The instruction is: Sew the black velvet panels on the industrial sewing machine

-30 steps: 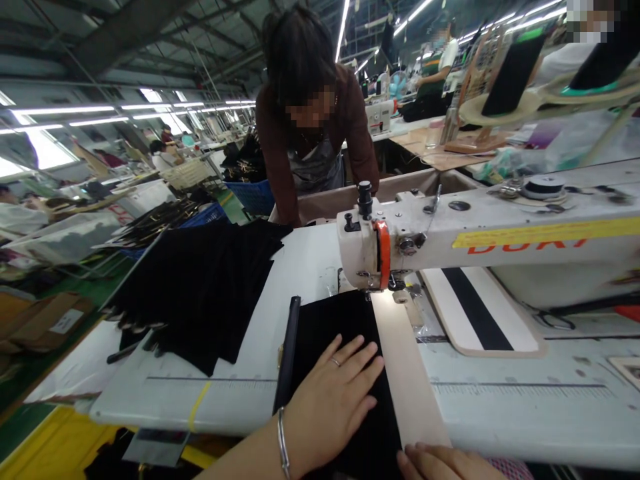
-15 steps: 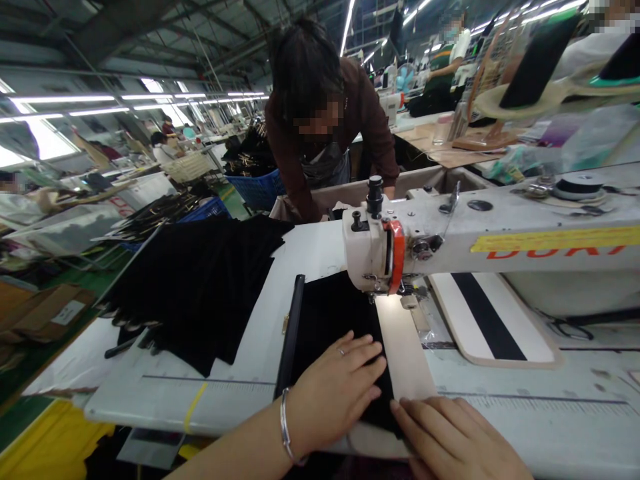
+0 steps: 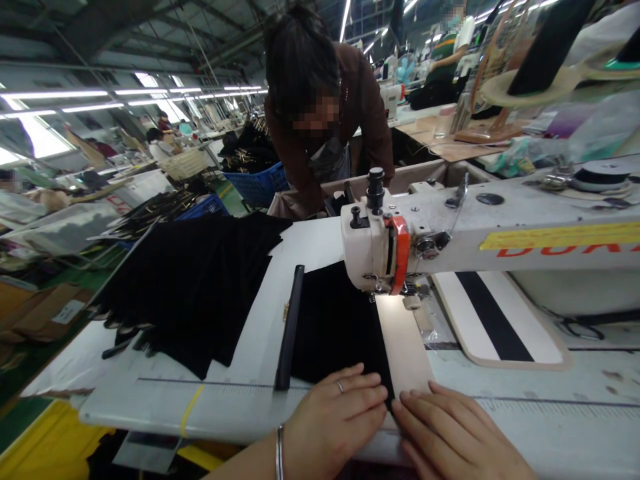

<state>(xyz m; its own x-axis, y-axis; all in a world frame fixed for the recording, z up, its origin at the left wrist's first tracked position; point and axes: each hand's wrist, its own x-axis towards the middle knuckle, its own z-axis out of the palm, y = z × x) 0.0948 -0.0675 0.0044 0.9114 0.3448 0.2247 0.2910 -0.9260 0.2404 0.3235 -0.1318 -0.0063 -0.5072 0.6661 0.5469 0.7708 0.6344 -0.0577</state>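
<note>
A black fabric piece (image 3: 335, 320) lies flat under the sewing machine head (image 3: 373, 250), with a beige strip (image 3: 403, 347) along its right side. My left hand (image 3: 345, 417), wearing a ring and a bracelet, rests on the near end of the black fabric with fingers stretched out. Beside it my right hand (image 3: 453, 433) lies with extended fingers on the near end of the beige strip; its thumb is partly hidden. A dark bar-like edging (image 3: 290, 330) with a small brass-coloured fitting runs along the left of the black fabric.
A heap of black fabric pieces (image 3: 190, 287) covers the table's left side. A white panel with a dark stripe (image 3: 493, 320) lies right of the needle. Across the table a person in a brown top (image 3: 363, 93) bends over a fabric-lined bin (image 3: 425, 175). Blue crates (image 3: 255, 183) stand behind.
My left hand has slid back toward me along the black fabric, uncovering more of it. The right hand stays near the strip's end. The person opposite has lowered slightly, with dark pieces near their hands.
</note>
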